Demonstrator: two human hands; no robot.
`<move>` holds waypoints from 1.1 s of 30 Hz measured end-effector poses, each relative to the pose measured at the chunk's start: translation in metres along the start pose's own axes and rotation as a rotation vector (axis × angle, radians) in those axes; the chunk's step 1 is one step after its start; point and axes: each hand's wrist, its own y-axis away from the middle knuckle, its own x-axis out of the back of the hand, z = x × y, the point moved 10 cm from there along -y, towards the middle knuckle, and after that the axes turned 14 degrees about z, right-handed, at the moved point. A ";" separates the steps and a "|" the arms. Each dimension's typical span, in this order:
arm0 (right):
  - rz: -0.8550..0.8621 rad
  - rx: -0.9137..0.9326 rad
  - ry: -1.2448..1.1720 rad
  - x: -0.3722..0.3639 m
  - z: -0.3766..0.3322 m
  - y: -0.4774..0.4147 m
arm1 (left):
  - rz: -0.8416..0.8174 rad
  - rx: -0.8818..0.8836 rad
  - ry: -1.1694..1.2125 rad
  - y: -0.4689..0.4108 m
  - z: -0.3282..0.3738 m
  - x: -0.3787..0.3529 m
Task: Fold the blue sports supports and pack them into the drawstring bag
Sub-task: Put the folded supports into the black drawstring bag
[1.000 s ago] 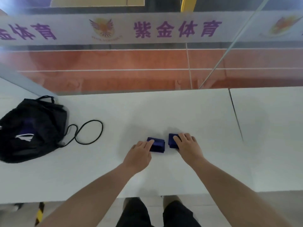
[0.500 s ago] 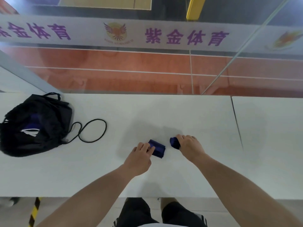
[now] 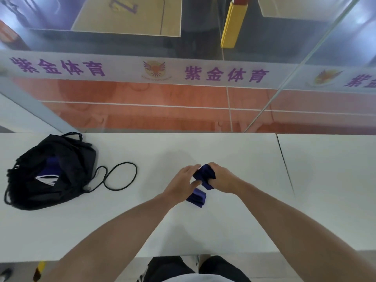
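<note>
Blue, soft knit fabric is what the head view shows: the right hand (image 3: pixel 221 178) is clenched around one folded blue support (image 3: pixel 204 176) lifted above the white tabletop (image 3: pixel 223 226), the left hand (image 3: pixel 183 184) touches it with loose fingers, and a second folded support (image 3: pixel 196 198) lies on the tabletop just under the left hand, both well to the right of the black drawstring bag (image 3: pixel 50 171). These supports look light, limp and springy, so a fold will likely open unless pinched across its whole stacked thickness, and both are best squeezed together before being carried to the bag's mouth.
</note>
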 end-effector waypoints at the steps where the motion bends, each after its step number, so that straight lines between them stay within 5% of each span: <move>1: 0.005 -0.024 -0.040 -0.001 0.000 0.001 | 0.012 0.035 0.025 -0.003 -0.001 0.002; 4: 0.033 -0.148 -0.210 -0.003 0.007 0.005 | -0.017 0.183 0.080 -0.007 -0.015 0.002; 8: 0.008 -0.108 -0.032 -0.019 0.020 0.006 | -0.027 0.368 0.091 0.003 -0.040 -0.003; 14: -0.078 -0.155 0.019 -0.067 0.043 0.001 | -0.017 0.419 -0.074 0.022 -0.077 -0.026; 20: 0.010 -0.116 0.169 -0.093 0.049 0.001 | 0.024 0.477 -0.101 0.041 -0.106 -0.047; 23: 0.022 -0.170 0.112 -0.094 0.049 0.003 | -0.001 0.459 -0.105 0.040 -0.108 -0.051; 29: -0.232 -0.279 0.200 -0.118 0.047 0.003 | -0.107 0.341 -0.218 0.045 -0.114 -0.043; 33: -0.072 -0.221 0.108 -0.111 -0.009 -0.002 | -0.075 0.216 -0.351 0.050 -0.112 0.014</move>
